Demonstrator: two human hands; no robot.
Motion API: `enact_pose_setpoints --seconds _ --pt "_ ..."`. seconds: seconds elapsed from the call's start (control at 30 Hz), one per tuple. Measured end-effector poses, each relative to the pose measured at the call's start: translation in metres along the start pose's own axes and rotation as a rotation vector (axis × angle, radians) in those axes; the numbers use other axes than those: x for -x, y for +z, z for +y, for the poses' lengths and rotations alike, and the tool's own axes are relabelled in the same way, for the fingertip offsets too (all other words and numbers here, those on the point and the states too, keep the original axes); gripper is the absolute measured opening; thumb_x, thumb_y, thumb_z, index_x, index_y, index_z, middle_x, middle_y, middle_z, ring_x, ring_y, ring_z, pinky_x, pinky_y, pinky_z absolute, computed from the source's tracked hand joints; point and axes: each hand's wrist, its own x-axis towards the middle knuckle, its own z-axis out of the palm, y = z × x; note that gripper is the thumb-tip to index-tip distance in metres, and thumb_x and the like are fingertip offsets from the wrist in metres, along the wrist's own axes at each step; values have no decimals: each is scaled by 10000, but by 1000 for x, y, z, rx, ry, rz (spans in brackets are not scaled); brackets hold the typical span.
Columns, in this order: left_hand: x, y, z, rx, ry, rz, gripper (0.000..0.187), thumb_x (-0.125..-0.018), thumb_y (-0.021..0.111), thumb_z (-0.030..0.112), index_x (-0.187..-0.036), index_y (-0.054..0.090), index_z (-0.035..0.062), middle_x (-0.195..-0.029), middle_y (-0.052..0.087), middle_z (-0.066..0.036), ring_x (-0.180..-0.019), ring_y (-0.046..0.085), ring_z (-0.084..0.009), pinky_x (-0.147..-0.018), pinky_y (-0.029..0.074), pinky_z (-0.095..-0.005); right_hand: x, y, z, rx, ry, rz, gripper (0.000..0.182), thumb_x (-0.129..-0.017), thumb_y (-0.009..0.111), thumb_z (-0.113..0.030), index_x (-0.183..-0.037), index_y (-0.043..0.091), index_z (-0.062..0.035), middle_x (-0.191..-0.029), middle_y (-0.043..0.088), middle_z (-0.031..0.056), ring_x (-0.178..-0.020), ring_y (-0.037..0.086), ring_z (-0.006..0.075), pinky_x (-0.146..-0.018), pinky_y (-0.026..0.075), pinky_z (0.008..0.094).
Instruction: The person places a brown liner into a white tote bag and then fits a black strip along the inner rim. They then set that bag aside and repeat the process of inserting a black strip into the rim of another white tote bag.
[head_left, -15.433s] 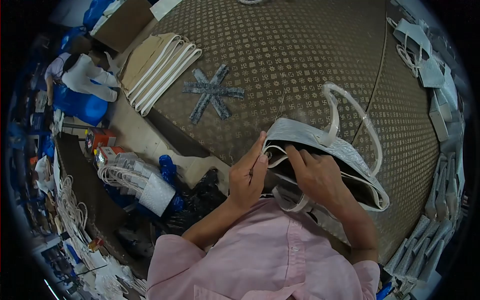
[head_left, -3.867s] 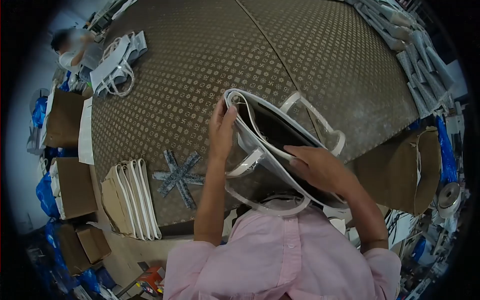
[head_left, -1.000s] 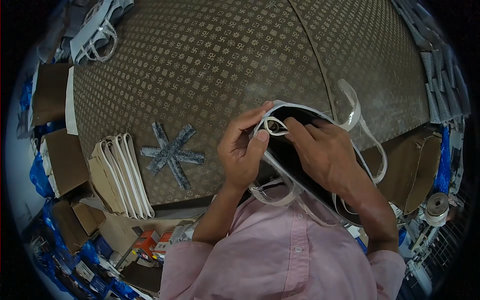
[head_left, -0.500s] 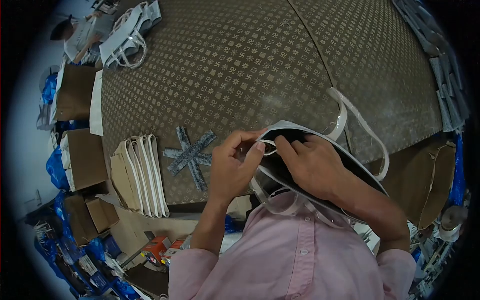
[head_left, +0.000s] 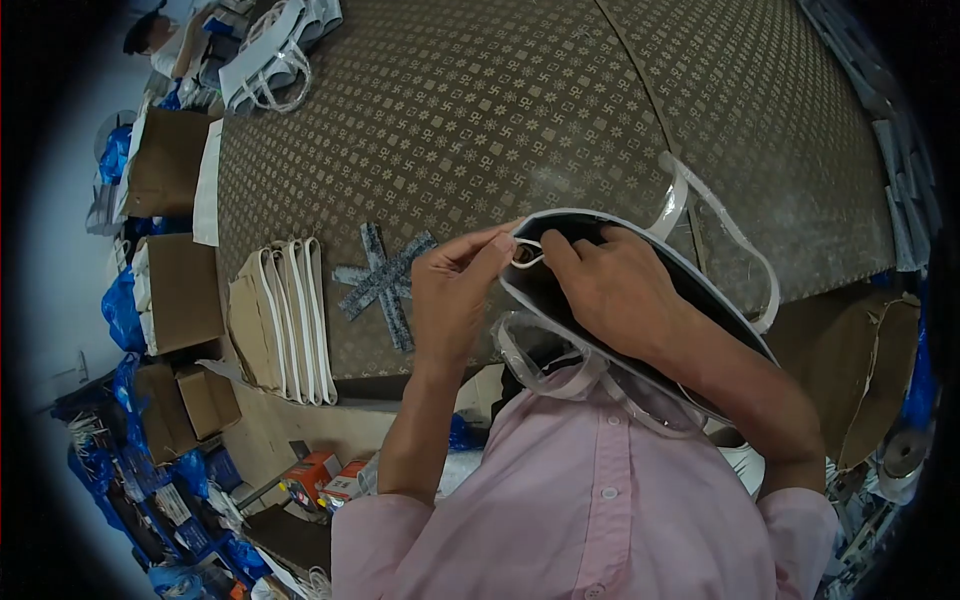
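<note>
My bag (head_left: 542, 292) is at twelve o'clock from my shirt (head_left: 600, 500). My left hand (head_left: 450, 292) pinches its corner; what my right hand (head_left: 622, 298) grips, I can't tell. A loose pinch might slip.

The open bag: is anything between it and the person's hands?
Nothing visible: the left hand holds the bag at one corner, and the right hand reaches in through the open top.

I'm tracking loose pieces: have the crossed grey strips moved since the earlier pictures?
No: against the table's near edge, the crossed strips keep their place beside the tan stack, though the view shifted.
</note>
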Motion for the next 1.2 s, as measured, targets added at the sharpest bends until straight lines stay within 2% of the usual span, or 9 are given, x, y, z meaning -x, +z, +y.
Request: enact_pose_setpoints --seconds 0.07,0.1,0.17,0.37,0.6,0.67,0.83,0.93,1.2 --pt "0 4 -1 22 35 51 220 -828 631 72 -1021 653 -30 -764 635 11 -595 443 7 -522 292 -144 0 0 -1 -5 11 -20 143 -772 525 -102 -855 536 15 -660 616 145 -572 608 288 -624 456 360" --pt "-2 3 -1 20 33 53 220 -828 631 72 -1021 653 -30 -764 635 11 -595 443 7 -522 292 -144 -1 -1 -1 -5 27 -34 142 -774 525 -100 -855 538 16 -662 617 149 -573 609 293 -620 458 362" --pt "-1 -3 -3 -76 66 -1 243 -863 584 95 -1052 637 -49 -870 662 -55 -762 571 -55 -705 451 -187 -1 -2 -1 -20 20 -31 144 -773 523 -96 -858 539 18 -663 617 152 -574 609 296 -617 459 363" --pt "-7 -15 -1 224 3 -213 266 -897 473 55 -1095 608 -58 -1014 646 -120 -888 609 -118 -803 482 -233 0 -2 -2 -13 27 -20 147 -766 524 -84 -862 539 25 -664 617 160 -572 609 298 -629 463 364" --pt "-4 -11 1 56 49 -180 273 -873 506 56 -1101 605 -56 -1025 638 -135 -903 607 -129 -803 481 -239 1 -2 -3 2 34 -4 137 -759 524 -73 -854 534 26 -649 612 165 -570 608 295 -638 465 356" --pt "1 -5 9 -160 88 -118 274 -847 562 63 -1089 612 -55 -977 652 -100 -857 606 -101 -770 480 -217 0 -2 -5 5 35 -1 135 -759 525 -74 -852 532 24 -646 610 163 -571 609 291 -635 465 353" --pt "3 2 13 -287 63 -21 248 -832 584 56 -1057 639 -32 -836 659 -33 -732 566 -39 -644 444 -168 2 0 -6 11 45 6 136 -752 538 -79 -850 530 15 -638 610 156 -573 613 284 -616 469 352" --pt "1 4 8 -322 120 34 232 -832 580 61 -1035 656 -18 -752 635 6 -659 511 -11 -573 393 -151 1 0 -5 -22 115 -12 219 -788 590 -124 -953 506 -7 -658 600 144 -623 593 316 -639 462 399" --pt "-2 9 -3 -326 233 107 217 -834 575 67 -1012 665 -17 -684 586 39 -617 454 6 -528 352 -152 -9 -26 7 -369 217 -295 372 -805 612 -254 -1039 481 3 -887 609 192 -820 585 383 -675 440 449"
